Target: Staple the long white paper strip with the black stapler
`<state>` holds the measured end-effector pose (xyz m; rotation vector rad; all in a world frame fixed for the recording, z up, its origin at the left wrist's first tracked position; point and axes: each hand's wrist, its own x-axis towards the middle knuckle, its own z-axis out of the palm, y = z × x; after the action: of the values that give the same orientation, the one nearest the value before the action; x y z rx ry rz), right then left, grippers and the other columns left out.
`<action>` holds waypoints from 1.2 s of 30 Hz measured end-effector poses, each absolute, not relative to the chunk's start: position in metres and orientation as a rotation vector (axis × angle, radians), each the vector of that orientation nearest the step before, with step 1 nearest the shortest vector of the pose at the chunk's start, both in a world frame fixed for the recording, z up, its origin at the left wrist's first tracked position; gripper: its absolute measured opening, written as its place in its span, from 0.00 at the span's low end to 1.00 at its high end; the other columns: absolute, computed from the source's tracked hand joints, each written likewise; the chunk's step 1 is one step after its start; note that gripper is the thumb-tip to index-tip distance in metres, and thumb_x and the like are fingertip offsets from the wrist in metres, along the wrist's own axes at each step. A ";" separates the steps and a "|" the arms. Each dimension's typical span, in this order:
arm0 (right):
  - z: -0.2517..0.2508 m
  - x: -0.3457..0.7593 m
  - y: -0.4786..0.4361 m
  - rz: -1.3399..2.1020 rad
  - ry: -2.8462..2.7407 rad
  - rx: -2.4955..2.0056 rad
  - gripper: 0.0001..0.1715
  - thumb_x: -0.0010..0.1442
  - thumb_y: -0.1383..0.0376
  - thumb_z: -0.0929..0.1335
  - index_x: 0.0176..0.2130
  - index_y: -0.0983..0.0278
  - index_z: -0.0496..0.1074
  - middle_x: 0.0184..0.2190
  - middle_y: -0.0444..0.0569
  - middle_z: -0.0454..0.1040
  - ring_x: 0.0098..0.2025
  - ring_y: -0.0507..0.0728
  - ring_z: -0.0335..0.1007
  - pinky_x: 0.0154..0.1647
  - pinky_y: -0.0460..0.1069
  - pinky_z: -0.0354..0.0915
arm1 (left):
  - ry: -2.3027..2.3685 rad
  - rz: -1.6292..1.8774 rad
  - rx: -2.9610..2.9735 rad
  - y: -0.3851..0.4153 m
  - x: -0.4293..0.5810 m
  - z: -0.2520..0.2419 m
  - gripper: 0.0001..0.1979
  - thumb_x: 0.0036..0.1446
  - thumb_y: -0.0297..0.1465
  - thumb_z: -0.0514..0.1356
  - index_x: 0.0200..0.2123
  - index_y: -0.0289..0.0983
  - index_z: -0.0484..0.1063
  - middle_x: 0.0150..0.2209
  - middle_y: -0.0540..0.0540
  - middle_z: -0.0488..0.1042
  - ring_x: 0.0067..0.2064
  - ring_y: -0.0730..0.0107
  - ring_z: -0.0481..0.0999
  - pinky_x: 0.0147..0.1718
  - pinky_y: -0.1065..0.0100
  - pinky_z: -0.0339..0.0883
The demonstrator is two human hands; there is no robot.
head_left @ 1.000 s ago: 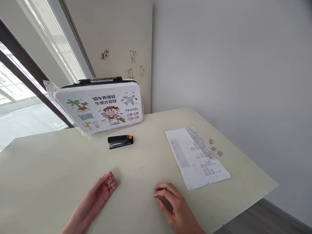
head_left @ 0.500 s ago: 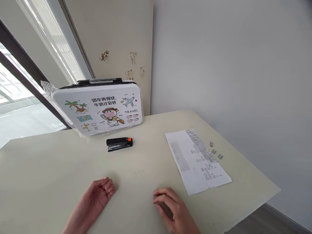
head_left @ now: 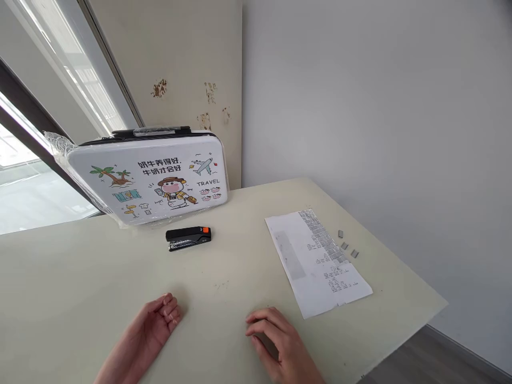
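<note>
My left hand rests on its edge on the pale table, palm turned inward, fingers loosely curled, holding nothing. My right hand lies palm down near the front edge with fingertips on the tabletop, fingers slightly bent and apart, empty. A black stapler with an orange end lies further back, beyond both hands. To the right lies a white printed sheet with rows of staple strips along its far edge.
A white travel-print case wrapped in plastic stands at the table's back, leaning by the window. Three loose staple pieces lie right of the sheet. Walls close the back and right; the table's right edge drops to a wooden floor.
The view shifted slightly right, so everything slid left in frame. Both hands stay resting on the table, drawn a little nearer to me.
</note>
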<state>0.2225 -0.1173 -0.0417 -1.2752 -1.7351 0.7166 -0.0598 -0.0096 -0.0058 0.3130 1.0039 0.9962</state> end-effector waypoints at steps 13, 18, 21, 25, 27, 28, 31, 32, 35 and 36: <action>-0.031 0.271 -0.121 0.720 -1.753 -1.448 0.12 0.73 0.64 0.63 0.52 0.54 0.74 0.57 0.48 0.76 0.60 0.57 0.74 0.60 0.52 0.72 | 0.965 0.994 0.371 -0.014 -0.061 -0.007 0.08 0.57 0.25 0.67 0.28 0.35 0.72 0.29 0.50 0.59 0.31 0.69 0.65 0.29 0.64 0.74; -0.044 0.350 -0.098 0.312 -1.751 -1.751 0.19 0.74 0.55 0.61 0.60 0.53 0.71 0.67 0.48 0.67 0.70 0.63 0.61 0.68 0.64 0.66 | 0.976 0.992 0.377 -0.015 -0.063 -0.009 0.07 0.58 0.24 0.67 0.28 0.35 0.73 0.30 0.49 0.61 0.32 0.69 0.65 0.31 0.64 0.74; -0.055 0.384 -0.081 0.217 -1.894 -1.801 0.26 0.75 0.53 0.59 0.68 0.52 0.63 0.73 0.46 0.59 0.76 0.64 0.49 0.72 0.66 0.58 | 0.976 0.992 0.381 -0.015 -0.063 -0.009 0.09 0.58 0.25 0.67 0.27 0.35 0.72 0.29 0.50 0.60 0.31 0.69 0.65 0.30 0.64 0.74; -0.066 0.407 -0.066 0.203 -2.024 -1.840 0.32 0.76 0.51 0.57 0.74 0.52 0.54 0.76 0.43 0.50 0.78 0.62 0.42 0.75 0.65 0.52 | 0.980 0.989 0.377 -0.017 -0.062 -0.007 0.10 0.58 0.25 0.68 0.26 0.36 0.72 0.29 0.50 0.60 0.31 0.69 0.65 0.30 0.64 0.73; -0.069 0.413 -0.062 0.189 -2.064 -1.866 0.34 0.76 0.50 0.57 0.75 0.51 0.50 0.77 0.43 0.47 0.78 0.62 0.40 0.76 0.65 0.50 | 0.983 0.997 0.380 -0.017 -0.062 -0.005 0.09 0.58 0.25 0.68 0.26 0.35 0.73 0.29 0.50 0.60 0.31 0.69 0.65 0.30 0.64 0.73; -0.070 0.415 -0.060 0.184 -2.091 -1.875 0.34 0.76 0.50 0.57 0.75 0.51 0.48 0.77 0.42 0.45 0.78 0.62 0.39 0.77 0.65 0.48 | 0.983 1.000 0.381 -0.018 -0.061 -0.005 0.09 0.58 0.25 0.67 0.27 0.35 0.73 0.29 0.50 0.60 0.31 0.69 0.65 0.31 0.64 0.73; -0.072 0.417 -0.058 0.161 -2.161 -1.896 0.35 0.76 0.50 0.56 0.76 0.51 0.44 0.77 0.42 0.42 0.78 0.62 0.37 0.77 0.66 0.45 | 0.985 0.999 0.374 -0.017 -0.062 -0.005 0.08 0.58 0.25 0.67 0.27 0.35 0.74 0.29 0.50 0.61 0.31 0.69 0.65 0.32 0.65 0.73; -0.072 0.416 -0.058 0.146 -2.169 -1.901 0.36 0.76 0.51 0.56 0.76 0.51 0.43 0.77 0.42 0.41 0.78 0.62 0.37 0.77 0.66 0.45 | 0.990 0.998 0.370 -0.017 -0.062 -0.005 0.08 0.58 0.25 0.67 0.27 0.35 0.74 0.29 0.50 0.62 0.31 0.69 0.65 0.32 0.65 0.73; -0.072 0.403 -0.066 0.099 -2.182 -1.873 0.37 0.76 0.52 0.57 0.76 0.51 0.40 0.78 0.43 0.40 0.78 0.62 0.36 0.77 0.66 0.45 | 1.011 0.996 0.393 -0.019 -0.061 -0.005 0.09 0.58 0.26 0.67 0.26 0.36 0.74 0.29 0.49 0.63 0.31 0.67 0.66 0.33 0.65 0.71; -0.072 0.393 -0.071 0.091 -2.193 -1.845 0.38 0.75 0.52 0.58 0.76 0.51 0.40 0.77 0.44 0.41 0.78 0.63 0.37 0.77 0.67 0.45 | 1.016 0.988 0.428 -0.020 -0.060 -0.005 0.09 0.59 0.28 0.67 0.26 0.36 0.74 0.29 0.48 0.65 0.31 0.66 0.66 0.33 0.64 0.71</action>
<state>0.3931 -0.0709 -0.0717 -1.8448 -2.1931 0.0910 -0.0604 -0.0203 -0.0047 0.4285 1.0158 0.9884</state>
